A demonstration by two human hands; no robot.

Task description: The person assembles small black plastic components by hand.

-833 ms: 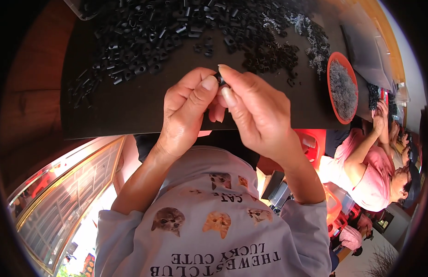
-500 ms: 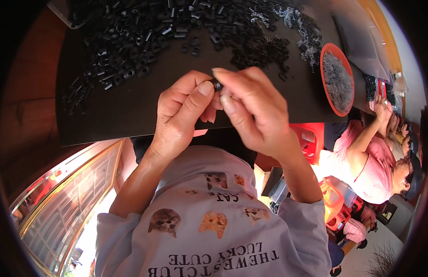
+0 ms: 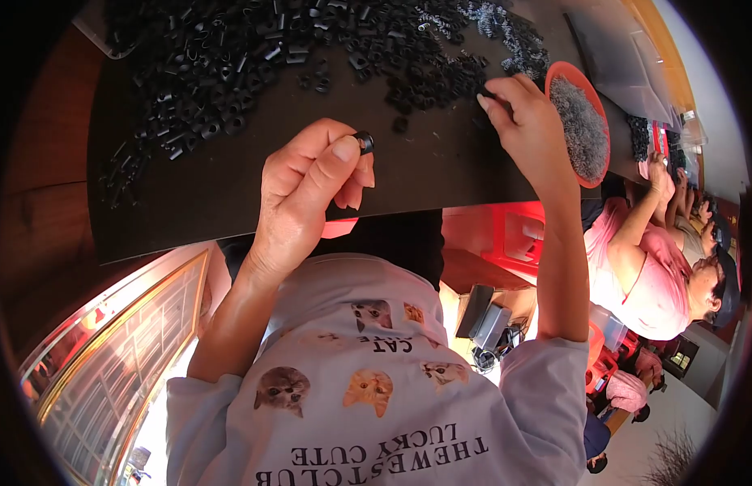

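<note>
Head view: left hand (image 3: 311,190) pinches a small black ring (image 3: 364,142); right hand (image 3: 528,121) (fingers closed, contents hidden) reaches the black parts pile (image 3: 425,77), up and right of the ring.

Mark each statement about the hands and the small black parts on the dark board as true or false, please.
1. The left hand holds a small black ring at its fingertips. True.
2. The right hand rests in the person's lap. False: it reaches out to the pile of black parts on the dark board.
3. The orange bowl holds grey metal springs. True.
4. The two hands touch each other. False: they are apart.
5. The orange bowl stands left of the left hand. False: it stands beside the right hand, on the right.
</note>
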